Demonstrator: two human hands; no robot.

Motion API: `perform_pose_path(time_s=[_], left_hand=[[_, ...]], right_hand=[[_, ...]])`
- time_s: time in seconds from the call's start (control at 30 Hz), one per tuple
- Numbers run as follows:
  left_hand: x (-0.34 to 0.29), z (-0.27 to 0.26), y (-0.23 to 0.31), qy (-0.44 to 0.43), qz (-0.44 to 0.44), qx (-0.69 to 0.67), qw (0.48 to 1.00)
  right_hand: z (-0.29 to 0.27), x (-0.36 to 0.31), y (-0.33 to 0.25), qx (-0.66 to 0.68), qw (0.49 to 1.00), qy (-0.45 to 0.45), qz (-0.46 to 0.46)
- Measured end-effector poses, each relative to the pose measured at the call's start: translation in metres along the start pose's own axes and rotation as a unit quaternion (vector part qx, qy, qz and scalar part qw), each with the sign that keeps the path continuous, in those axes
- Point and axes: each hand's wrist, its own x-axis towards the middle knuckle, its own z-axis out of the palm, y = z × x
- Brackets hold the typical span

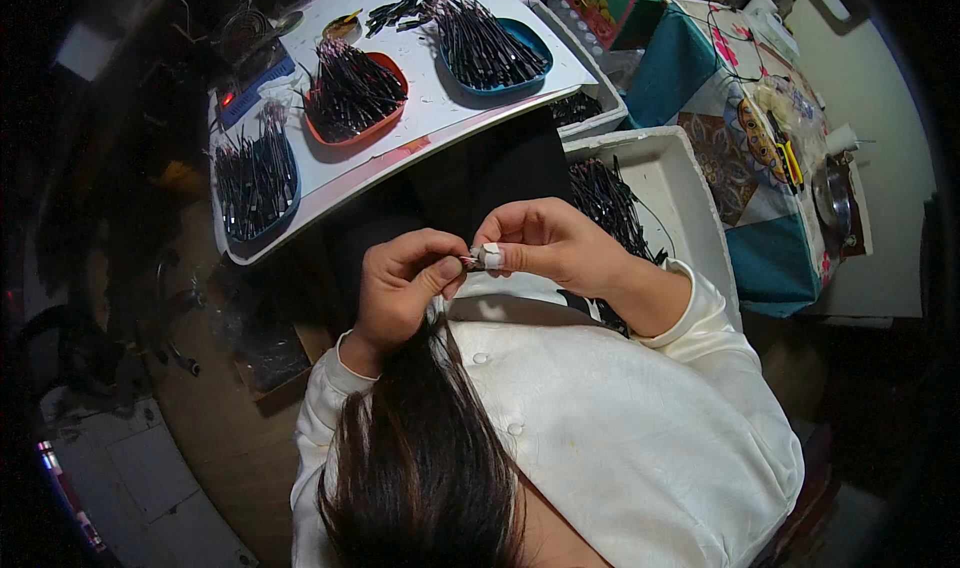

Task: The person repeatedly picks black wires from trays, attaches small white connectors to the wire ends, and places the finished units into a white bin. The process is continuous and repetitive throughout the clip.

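In front of my chest my two hands meet fingertip to fingertip. My left hand (402, 280) is closed in a pinch on the ends of some thin wires (468, 260), reddish and pale. From the other side my right hand (555, 243) pinches at the same spot, its fingers curled and a white wrap (492, 256) around the thumb tip. Most of what sits between the fingertips is hidden. Below the right hand, a white foam box (690, 183) holds a heap of black cables (610, 203).
A white table (430, 103) ahead bears a red tray (365, 133), a blue tray (525, 43) and a dark blue tray (285, 213), all full of short black cables. A blue device with a red light (255, 93) stands at its left. On the right, a cloth-covered table (770, 238) holds yellow-handled pliers (792, 163).
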Motion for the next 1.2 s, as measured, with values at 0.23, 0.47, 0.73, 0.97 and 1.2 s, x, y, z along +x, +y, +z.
perform_pose_path(time_s=[0.23, 0.47, 0.73, 0.97, 1.2], left_hand=[[0.008, -0.003, -0.007, -0.088, -0.127, -0.405, 0.901], [0.012, 0.0, -0.007, -0.132, -0.153, -0.465, 0.862], [0.007, -0.006, 0.006, -0.008, -0.022, -0.129, 0.991], [0.02, -0.014, 0.006, 0.022, -0.068, -0.105, 0.992], [0.049, -0.028, 0.017, 0.038, -0.13, -0.025, 0.99]], right_hand=[[-0.01, 0.024, -0.009, -0.316, 0.874, -0.003, -0.369], [-0.004, 0.029, -0.006, -0.389, 0.802, 0.023, -0.452], [-0.004, 0.03, 0.018, -0.18, 0.936, 0.005, -0.302], [-0.024, 0.051, 0.014, -0.337, 0.853, 0.024, -0.398], [-0.03, 0.073, 0.021, -0.207, 0.923, 0.072, -0.317]])
